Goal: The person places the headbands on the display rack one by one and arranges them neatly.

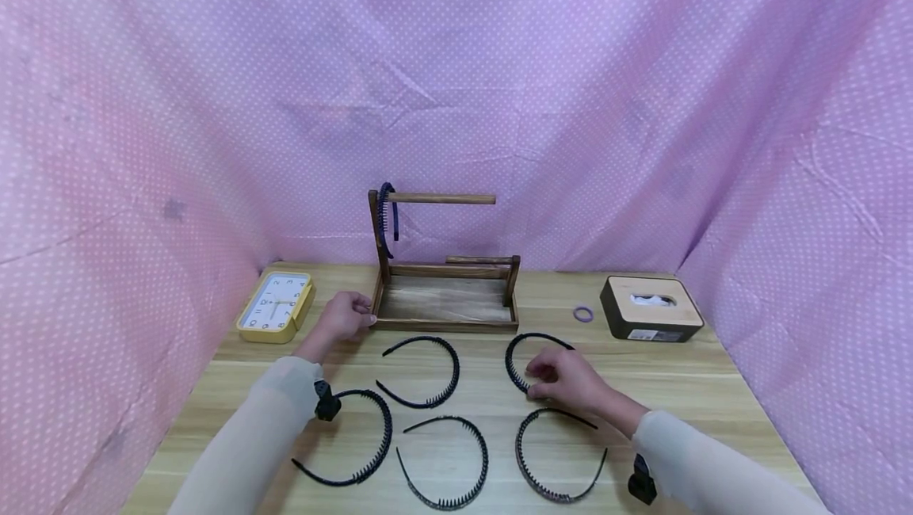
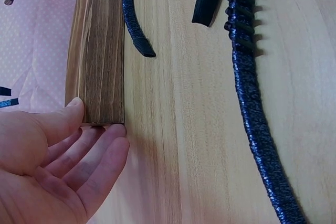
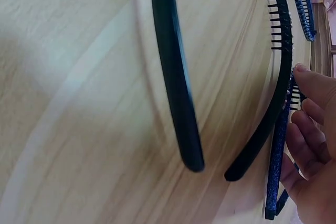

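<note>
My left hand (image 1: 347, 315) holds the left front corner of a wooden rack (image 1: 445, 326), thumb against its edge and fingers at its end. On the rack's upper bar hangs a dark toothed headband (image 1: 383, 218). My right hand (image 1: 563, 376) is at a dark blue glittery headband (image 1: 509, 360) lying on the table, its thumb and bent fingers either side of the band with a gap between. Several more toothed headbands lie nearby: one below the rack (image 1: 456, 372), one by the left forearm (image 1: 388, 424), one at front centre (image 1: 485, 459) and one below the right hand (image 1: 521, 452).
A yellow-framed clock (image 1: 276, 303) lies at the table's left. At the right are a small purple ring (image 1: 582, 314) and a tissue box (image 1: 652, 309) with a wooden top. Pink dotted cloth (image 1: 456, 127) surrounds the wooden table (image 1: 556, 293) at the back and sides.
</note>
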Demonstrator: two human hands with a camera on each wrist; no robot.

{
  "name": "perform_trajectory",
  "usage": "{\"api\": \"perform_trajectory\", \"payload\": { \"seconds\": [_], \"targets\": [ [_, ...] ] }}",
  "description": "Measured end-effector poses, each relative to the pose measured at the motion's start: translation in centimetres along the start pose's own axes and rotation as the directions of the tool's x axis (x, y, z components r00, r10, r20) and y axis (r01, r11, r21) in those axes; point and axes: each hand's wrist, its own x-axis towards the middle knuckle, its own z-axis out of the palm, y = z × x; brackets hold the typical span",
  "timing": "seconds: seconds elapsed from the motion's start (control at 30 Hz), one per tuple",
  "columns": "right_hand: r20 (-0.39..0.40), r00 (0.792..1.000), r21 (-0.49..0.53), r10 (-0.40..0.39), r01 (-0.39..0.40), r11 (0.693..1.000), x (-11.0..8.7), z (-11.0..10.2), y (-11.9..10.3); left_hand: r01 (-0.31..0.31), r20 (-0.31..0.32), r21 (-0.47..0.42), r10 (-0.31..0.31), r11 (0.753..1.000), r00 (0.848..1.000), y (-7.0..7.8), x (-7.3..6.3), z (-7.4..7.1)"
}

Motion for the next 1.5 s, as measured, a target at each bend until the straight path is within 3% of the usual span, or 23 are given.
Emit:
{"api": "perform_trajectory", "payload": {
  "seconds": [0.53, 0.87, 1.17, 1.3, 1.5],
  "targets": [
    [0.003, 0.999, -0.117, -0.037, 0.037, 0.992, -0.3, 0.7, -0.7, 0.009, 0.004, 0.012, -0.009, 1.0, 1.0, 0.1, -0.3, -0.1],
    [-0.022, 1.0, -0.092, -0.015, 0.013, 0.996, -0.7, 0.6, -1.1, 0.006, -0.004, -0.011, -0.006, 1.0, 1.0, -0.1, -0.3, 0.1],
    [-0.13, 0.989, 0.004, -0.064, 0.065, 0.998, -1.7, -0.3, -2.4, -0.002, -0.009, -0.01, 0.001, 1.0, 1.0, -0.2, -0.2, 0.2],
    [-0.151, 0.988, 0.038, -0.02, 0.026, 0.999, -2.1, -1.3, -3.2, 0.006, -0.01, -0.009, -0.006, 1.0, 1.0, -0.2, -0.1, 0.1],
    [-0.169, 0.985, 0.132, 0.047, -0.025, 0.991, -2.3, -3.6, -4.3, -0.028, -0.034, 0.046, 0.029, 0.999, 0.999, -0.3, -0.1, 0.2]
  ]
}}
